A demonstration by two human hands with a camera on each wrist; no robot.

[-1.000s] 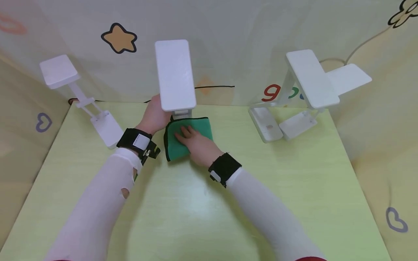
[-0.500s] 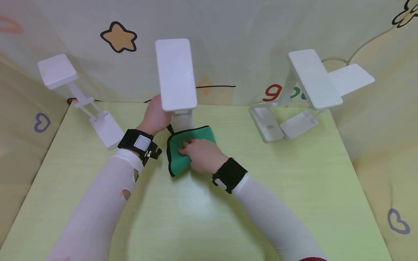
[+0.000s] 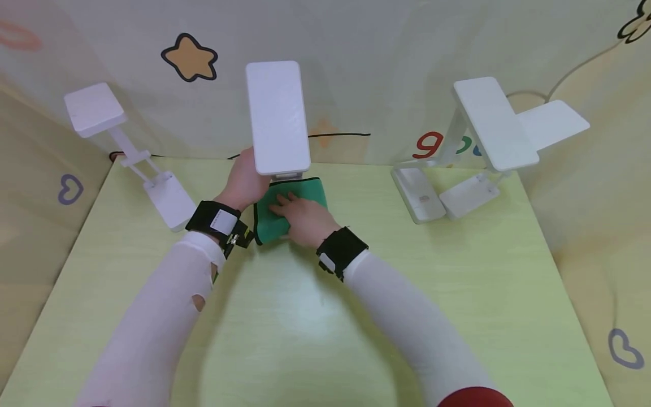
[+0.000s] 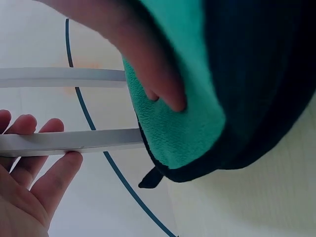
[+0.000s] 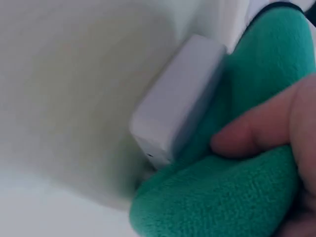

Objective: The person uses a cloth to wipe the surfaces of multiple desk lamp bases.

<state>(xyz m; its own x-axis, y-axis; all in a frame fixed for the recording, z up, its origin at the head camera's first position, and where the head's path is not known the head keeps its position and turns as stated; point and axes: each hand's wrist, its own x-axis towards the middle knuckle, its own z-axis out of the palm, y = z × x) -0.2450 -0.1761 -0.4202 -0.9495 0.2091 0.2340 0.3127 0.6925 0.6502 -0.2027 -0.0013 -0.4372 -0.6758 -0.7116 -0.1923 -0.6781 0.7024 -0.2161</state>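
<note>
A white desk lamp with a flat head (image 3: 278,116) stands at the back middle of the table. My left hand (image 3: 244,181) holds one of its two grey bars (image 4: 98,140) between thumb and fingers. Over the lamp's base (image 5: 173,94) lies a green cloth (image 3: 315,192) with black edging. My right hand (image 3: 307,220) presses on this cloth with its fingers spread out. From the right wrist view, the cloth bulges around one side of the white base, and a fingertip presses into it. Most of the base is hidden beneath the cloth in the head view.
A smaller white lamp (image 3: 170,200) stands on the left of the table (image 3: 285,350). Two more white lamps stand close together on the right, one with a flat head (image 3: 495,124), the other partly behind it (image 3: 554,125). A patterned curtain surrounds the back and sides.
My right hand first pulled the cloth toward me, baring the lamp's stem end, then slid it back toward the stem. Its fingers are more spread now. The left hand keeps its hold.
</note>
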